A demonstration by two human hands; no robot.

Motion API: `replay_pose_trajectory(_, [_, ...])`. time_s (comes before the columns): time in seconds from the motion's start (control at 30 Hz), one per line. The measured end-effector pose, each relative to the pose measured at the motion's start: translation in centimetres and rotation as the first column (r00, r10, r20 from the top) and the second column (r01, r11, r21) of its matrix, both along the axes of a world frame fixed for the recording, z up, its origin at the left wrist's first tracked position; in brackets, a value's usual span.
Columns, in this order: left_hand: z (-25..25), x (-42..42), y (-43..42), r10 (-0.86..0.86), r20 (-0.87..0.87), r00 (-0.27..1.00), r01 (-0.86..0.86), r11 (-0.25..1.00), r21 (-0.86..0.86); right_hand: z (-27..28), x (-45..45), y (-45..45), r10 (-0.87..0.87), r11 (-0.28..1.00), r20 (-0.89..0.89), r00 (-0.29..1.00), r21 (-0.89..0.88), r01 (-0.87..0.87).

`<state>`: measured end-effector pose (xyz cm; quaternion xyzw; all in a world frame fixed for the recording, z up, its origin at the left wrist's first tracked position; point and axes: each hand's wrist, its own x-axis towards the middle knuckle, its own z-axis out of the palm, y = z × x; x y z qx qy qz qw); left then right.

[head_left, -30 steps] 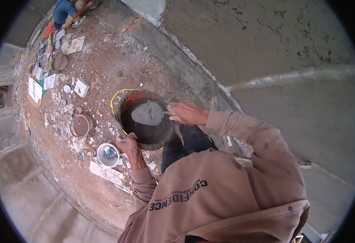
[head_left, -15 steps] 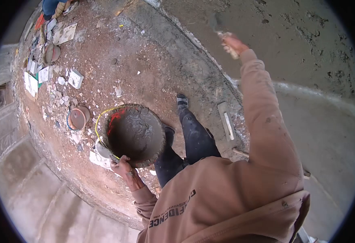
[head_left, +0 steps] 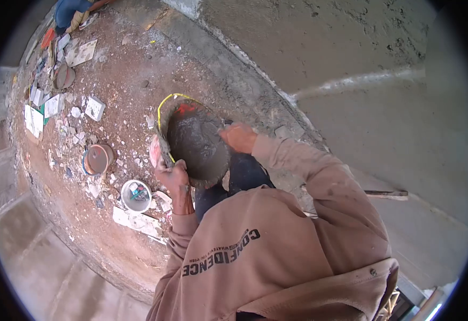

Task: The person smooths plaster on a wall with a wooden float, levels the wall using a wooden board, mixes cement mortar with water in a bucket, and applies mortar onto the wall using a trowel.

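Observation:
A dark bucket point(head_left: 199, 142) with grey wet mortar inside and a yellow handle is tilted in front of my legs. My left hand point(head_left: 174, 176) grips its near left rim. At the bucket's right rim, my right hand point(head_left: 238, 137) is closed around the handle of a trowel, whose blade is hard to make out against the mortar. Red marks show on the inner wall at the far side.
Left of the bucket stand a white pail point(head_left: 136, 196) with small items in it and a brown bucket point(head_left: 98, 159). Broken tiles point(head_left: 95, 108) and rubble litter the ground. A co-worker point(head_left: 72, 13) crouches at the top left. A plastered wall point(head_left: 319, 48) rises on the right.
My right hand went out to the wall with the trowel and has come back to the bucket. The mortar heap seen on the trowel earlier is no longer visible. The bucket has tilted.

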<state>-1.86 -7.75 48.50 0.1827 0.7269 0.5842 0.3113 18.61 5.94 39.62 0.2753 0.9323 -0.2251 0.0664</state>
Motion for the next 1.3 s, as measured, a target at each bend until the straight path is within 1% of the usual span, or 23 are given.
replay_pose_trajectory(0.1, [1.2,-0.7,-0.1,-0.111,-0.039,0.993,0.112,0.993,0.025,2.5,-1.0,-2.5,0.049,0.947,0.192,0.980,-0.322,0.016])
replay_pose_trajectory(0.17, [0.4,-1.9,-1.7,-0.076,0.011,0.997,0.076,0.994,-0.078,2.0,1.9,-4.3,-0.106,0.947,-0.081,0.991,-0.311,0.076])
replay_pose_trajectory(0.2, [0.2,-2.4,-1.8,-0.047,0.043,0.998,0.051,0.992,-0.117,3.7,2.3,-4.9,-0.118,0.938,-0.041,0.992,-0.332,0.098])
replay_pose_trajectory(0.27, [0.1,-2.3,-0.9,0.047,0.083,0.995,-0.056,0.993,0.108,5.7,2.0,-3.5,-0.102,0.945,0.032,0.994,-0.308,0.107])
replay_pose_trajectory(0.37, [-0.1,-2.4,-0.4,0.131,0.149,0.980,-0.147,0.984,0.101,6.5,1.5,-1.1,-0.055,0.967,0.101,0.993,-0.242,0.078])
replay_pose_trajectory(0.43, [-0.5,-2.9,-0.6,0.188,0.150,0.971,-0.189,0.982,-0.009,7.6,1.5,0.2,-0.068,0.971,0.092,0.993,-0.221,0.087])
replay_pose_trajectory(0.53, [-1.6,-3.6,-0.9,0.256,0.144,0.956,-0.253,0.967,-0.036,11.6,1.0,3.6,-0.071,0.981,-0.091,0.993,-0.189,0.052])
replay_pose_trajectory(0.6, [-2.2,-3.9,-1.2,0.296,0.097,0.950,-0.272,0.941,-0.200,14.8,0.6,6.5,-0.032,0.976,-0.130,0.991,-0.219,0.003])
replay_pose_trajectory(0.63, [-2.9,-3.8,-1.3,0.324,0.072,0.943,-0.308,0.935,-0.173,16.4,0.5,8.3,-0.010,0.972,-0.146,0.989,-0.232,-0.024])
replay_pose_trajectory(0.73, [-3.4,-3.3,-1.1,0.396,0.012,0.918,-0.388,0.905,-0.173,19.8,0.6,14.2,-0.001,0.883,-0.101,0.995,-0.466,-0.047])
replay_pose_trajectory(0.77, [-3.3,-3.2,-1.1,0.461,0.019,0.887,-0.440,0.858,-0.264,17.6,1.4,16.6,0.034,0.879,-0.267,0.963,-0.451,-0.156])
replay_pose_trajectory(0.8, [-3.5,-3.4,-1.3,0.437,-0.005,0.900,-0.415,0.851,-0.322,16.1,2.0,19.4,-0.073,0.716,-0.163,0.984,-0.695,-0.062])
replay_pose_trajectory(0.83, [-4.3,-3.4,-1.8,0.449,0.017,0.894,-0.431,0.867,-0.250,14.7,2.9,22.6,-0.147,0.487,-0.035,0.989,-0.872,0.042])
replay_pose_trajectory(0.87, [-5.2,-3.4,-1.7,0.458,0.038,0.888,-0.445,0.877,-0.178,13.0,3.9,25.8,-0.180,0.211,0.108,0.978,-0.967,0.145])
replay_pose_trajectory(0.93, [-5.0,-3.1,-1.0,0.466,0.056,0.883,-0.449,0.873,-0.189,6.8,7.8,32.2,-0.463,0.021,0.214,0.860,-0.968,0.252])
replay_pose_trajectory(0.97, [-4.2,-3.0,-1.4,0.470,0.060,0.880,-0.450,0.869,-0.206,5.9,10.0,35.2,-0.608,0.051,0.239,0.757,-0.940,0.338])
replay_pose_trajectory(1.0, [-3.1,-2.6,-1.4,0.469,0.043,0.882,-0.451,0.868,-0.207,4.6,12.6,37.4,-0.800,0.102,0.206,0.563,-0.879,0.466])
replay_pose_trajectory(1.03, [-2.0,-1.9,-0.5,0.467,0.033,0.884,-0.453,0.870,-0.197,8.0,14.1,36.5,-0.944,0.190,-0.016,0.330,-0.844,0.502])
replay_pose_trajectory(1.07, [-1.4,-1.5,-0.2,0.472,0.026,0.881,-0.460,0.868,-0.188,10.0,17.7,36.9,-0.946,0.289,-0.167,0.277,-0.821,0.493])
replay_pose_trajectory(1.1, [-2.2,-1.8,-0.9,0.493,0.060,0.868,-0.474,0.859,-0.193,14.9,19.0,35.2,-0.941,0.326,-0.186,0.282,-0.719,0.614])
replay_pose_trajectory(1.17, [-3.6,-2.6,-2.2,0.452,0.098,0.887,-0.420,0.876,-0.235,22.7,19.5,30.2,-0.906,0.411,-0.133,0.402,-0.503,0.760])
replay_pose_trajectory(1.27, [-4.8,-2.8,-2.6,0.366,0.111,0.924,-0.345,0.923,-0.167,26.2,17.7,22.8,-0.755,0.621,0.022,0.655,-0.295,0.726])
replay_pose_trajectory(1.3, [-4.0,-2.5,-2.1,0.332,0.109,0.937,-0.316,0.938,-0.140,26.3,15.6,20.1,-0.648,0.714,0.049,0.760,-0.311,0.628])
